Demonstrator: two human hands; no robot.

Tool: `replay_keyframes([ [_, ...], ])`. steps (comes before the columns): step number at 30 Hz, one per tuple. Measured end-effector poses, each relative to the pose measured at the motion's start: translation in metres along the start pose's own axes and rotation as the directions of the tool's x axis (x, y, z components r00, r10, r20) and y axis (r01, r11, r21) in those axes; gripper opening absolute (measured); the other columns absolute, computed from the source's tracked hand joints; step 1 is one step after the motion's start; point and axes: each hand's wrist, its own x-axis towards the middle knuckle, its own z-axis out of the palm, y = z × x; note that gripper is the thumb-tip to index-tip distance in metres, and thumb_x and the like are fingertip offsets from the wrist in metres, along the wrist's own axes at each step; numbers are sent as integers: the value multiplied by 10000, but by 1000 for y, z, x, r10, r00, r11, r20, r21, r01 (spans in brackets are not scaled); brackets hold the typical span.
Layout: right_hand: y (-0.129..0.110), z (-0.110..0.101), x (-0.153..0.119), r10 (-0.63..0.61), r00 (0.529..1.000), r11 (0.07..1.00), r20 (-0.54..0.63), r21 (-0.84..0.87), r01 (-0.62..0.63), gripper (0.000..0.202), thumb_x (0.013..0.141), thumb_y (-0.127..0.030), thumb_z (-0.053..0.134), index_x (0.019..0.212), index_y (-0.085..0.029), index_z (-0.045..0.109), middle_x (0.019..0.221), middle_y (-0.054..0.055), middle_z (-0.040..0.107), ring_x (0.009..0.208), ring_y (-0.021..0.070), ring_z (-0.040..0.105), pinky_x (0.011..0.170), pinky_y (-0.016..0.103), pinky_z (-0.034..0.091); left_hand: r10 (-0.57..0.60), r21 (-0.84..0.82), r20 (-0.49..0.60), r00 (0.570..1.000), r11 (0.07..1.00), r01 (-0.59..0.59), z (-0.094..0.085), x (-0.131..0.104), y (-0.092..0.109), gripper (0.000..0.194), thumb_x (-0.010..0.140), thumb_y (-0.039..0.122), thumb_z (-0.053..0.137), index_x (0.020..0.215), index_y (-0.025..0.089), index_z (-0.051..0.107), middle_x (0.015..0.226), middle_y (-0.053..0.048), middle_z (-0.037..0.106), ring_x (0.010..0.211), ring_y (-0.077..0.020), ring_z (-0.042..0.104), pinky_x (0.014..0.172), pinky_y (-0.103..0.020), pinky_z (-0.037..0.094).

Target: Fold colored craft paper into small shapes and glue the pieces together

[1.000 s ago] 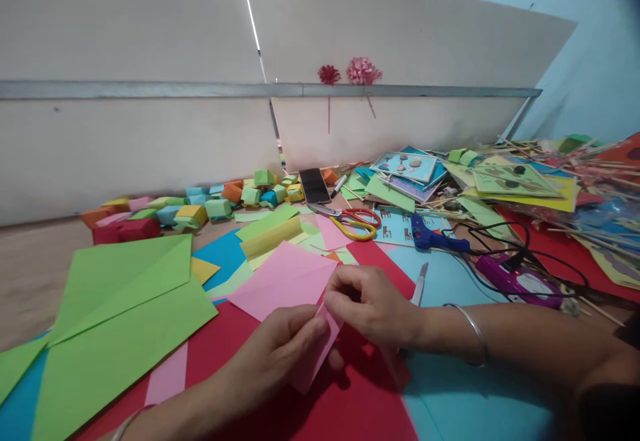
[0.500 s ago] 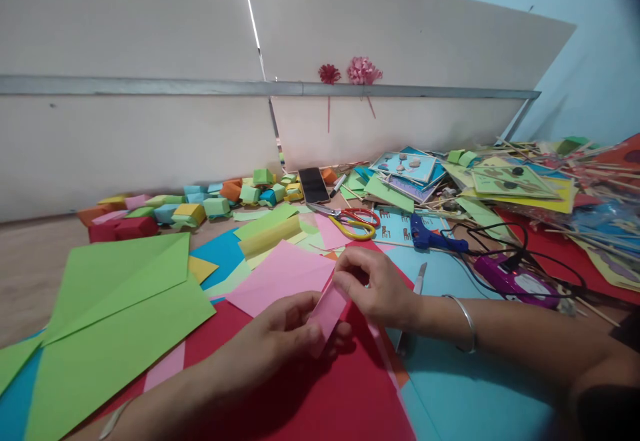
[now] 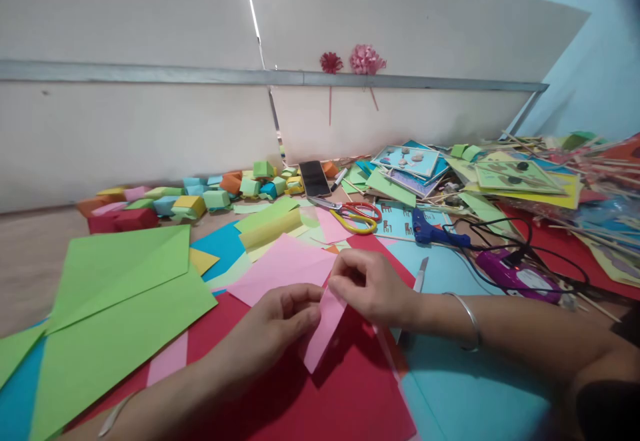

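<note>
A narrow folded strip of pink paper [image 3: 323,337] is held up at a slant over a red sheet [image 3: 360,384]. My right hand [image 3: 373,287] pinches its upper end between thumb and fingertips. Curled at the strip's left edge, my left hand [image 3: 287,317] is closed with its thumb along the paper; some of its fingertips are hidden behind it. A flat pink sheet [image 3: 280,264] lies just beyond my hands. To the right of my right hand, a craft knife [image 3: 421,274] rests partly hidden under my wrist.
Scissors [image 3: 350,214], a phone [image 3: 315,179] and a blue glue gun [image 3: 437,233] lie farther back. Green sheets [image 3: 125,314] spread at left. Folded paper blocks [image 3: 190,205] line the board. A purple power strip [image 3: 517,275] with black cables sits right.
My left thumb and fingers have shifted up along the strip, baring its lower end. The fingers that showed beneath the strip are gone from there. The right hand keeps its pinch.
</note>
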Motion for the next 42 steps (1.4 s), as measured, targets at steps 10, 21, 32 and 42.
replay_keyframes([
  [10,12,-7,9,221,975,967,3,133,-219,106,742,-221,564,659,-180,512,602,-52,464,556,84,410,499,215,322,-19,-179,206,978,982,57,-3,3,-2,403,699,393,822,977,116,731,779,-91,710,696,-201,669,720,-353,540],
  [21,17,-11,13,173,985,972,-6,165,-170,118,759,-236,567,676,-177,506,604,-61,434,565,80,366,510,216,290,-149,-109,118,982,981,162,-5,-1,1,397,662,451,837,829,100,756,680,-77,702,662,-194,692,649,-283,544],
  [32,4,-5,5,65,998,994,26,89,-67,83,763,-200,554,689,-180,522,598,-52,459,567,93,409,541,236,337,-204,-83,151,967,972,218,1,-4,0,311,652,377,861,750,99,764,645,-91,733,528,-117,643,560,-214,522],
  [42,18,-8,12,114,993,973,26,198,-117,111,762,-218,576,681,-181,509,596,-67,427,554,81,364,514,225,294,-238,-119,120,964,960,252,3,-4,1,377,611,444,870,776,117,784,777,-113,774,633,-157,703,572,-206,542],
])
